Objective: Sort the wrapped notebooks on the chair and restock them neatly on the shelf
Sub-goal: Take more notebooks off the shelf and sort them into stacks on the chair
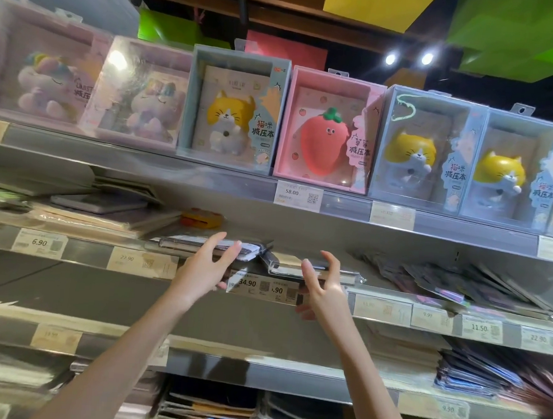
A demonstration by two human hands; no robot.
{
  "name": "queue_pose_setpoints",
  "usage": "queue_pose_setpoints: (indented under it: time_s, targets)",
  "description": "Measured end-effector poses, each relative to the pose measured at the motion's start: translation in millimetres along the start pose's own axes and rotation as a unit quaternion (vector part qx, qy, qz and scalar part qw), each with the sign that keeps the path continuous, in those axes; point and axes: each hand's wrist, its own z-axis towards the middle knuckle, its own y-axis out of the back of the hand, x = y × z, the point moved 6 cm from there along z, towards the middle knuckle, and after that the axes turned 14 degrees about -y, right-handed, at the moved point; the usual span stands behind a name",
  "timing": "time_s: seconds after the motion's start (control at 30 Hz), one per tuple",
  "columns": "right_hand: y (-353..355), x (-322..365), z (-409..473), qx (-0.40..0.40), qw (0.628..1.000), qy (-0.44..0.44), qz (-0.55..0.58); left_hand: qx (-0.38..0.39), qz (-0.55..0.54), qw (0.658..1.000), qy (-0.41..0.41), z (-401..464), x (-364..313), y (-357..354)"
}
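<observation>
Two wrapped notebooks lie flat on the middle shelf (pixel 393 302) near its front edge. The left notebook (pixel 181 242) is dark with a pale corner. The right notebook (pixel 346 274) is pale with a dark spine and juts slightly over the edge. My left hand (pixel 204 269) is raised in front of the left notebook, fingers spread, fingertips at its front edge. Beside the right notebook's front corner, my right hand (pixel 323 286) has its fingers apart. Neither hand holds anything. The chair is out of view.
Boxed squishy-toy notebooks, among them a cat box (pixel 233 108) and a strawberry box (pixel 328 131), line the shelf above. Stacks of wrapped books (pixel 98 211) sit left of my hands; dark packets (pixel 459 284) fan out on the right. Price tags (pixel 263 287) run along the shelf edges. Lower shelves hold more stacks.
</observation>
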Motion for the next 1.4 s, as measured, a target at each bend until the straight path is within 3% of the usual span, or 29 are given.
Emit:
queue_pose_setpoints:
  time_s: [0.17, 0.33, 0.47, 0.73, 1.2, 1.4]
  targets:
    - [-6.1, 1.3, 3.7, -0.033, 0.998, -0.015, 0.054, -0.054, -0.118, 0.991, 0.032, 3.4, 1.7, -3.9]
    - [-14.7, -1.7, 8.4, -0.013, 0.986, -0.033, 0.165, -0.091, -0.196, 0.975, 0.057, 1.7, 5.0, -11.5]
    - [-14.2, -2.6, 7.6, -0.024, 0.986, -0.027, 0.16, -0.122, -0.26, 0.955, 0.071, -4.4, 2.2, -11.8]
    - [-6.4, 9.2, -7.8, -0.055, 0.978, -0.004, 0.199, -0.15, -0.291, 0.944, 0.046, -25.9, -4.1, -3.1]
    - [30.3, 42.0, -71.0, -0.112, 0.977, 0.107, 0.145, -0.171, -0.297, 0.94, -0.008, -56.7, -47.0, 20.6]
    - [44.0, 39.8, -103.7, -0.107, 0.977, 0.102, 0.157, -0.18, -0.295, 0.938, -0.031, -78.1, -58.2, 32.0]
